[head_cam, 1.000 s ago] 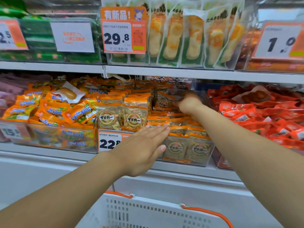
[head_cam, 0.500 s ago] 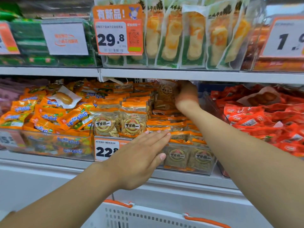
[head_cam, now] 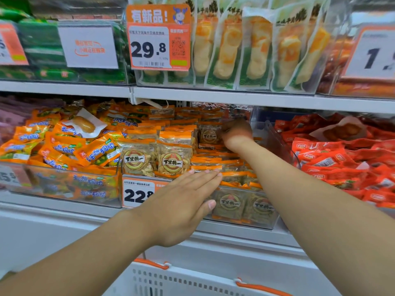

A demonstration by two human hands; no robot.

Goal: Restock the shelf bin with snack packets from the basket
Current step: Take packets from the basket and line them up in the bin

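The clear shelf bin (head_cam: 265,223) on the middle shelf holds several orange-topped snack packets with a round brown logo. My left hand (head_cam: 181,201) lies flat with straight fingers against the bin's front wall, partly covering the 22.8 price tag (head_cam: 136,193). My right hand (head_cam: 236,133) reaches deep into the back of the bin, its fingers curled round a snack packet (head_cam: 209,135) that stands upright there. Its fingertips are hidden behind the hand. The white basket (head_cam: 192,283) with orange handles sits below my arms at the bottom edge; its contents are out of view.
A bin of orange candy packets (head_cam: 64,150) stands to the left and a bin of red packets (head_cam: 342,159) to the right. The upper shelf (head_cam: 213,96) hangs low over the bin, with yellow-and-green pouches (head_cam: 256,50) and a 29.8 tag (head_cam: 158,39).
My right hand lifted the packet toward the back of the bin, then lowered it a little among the rear packets. My left hand has stayed on the bin's front.
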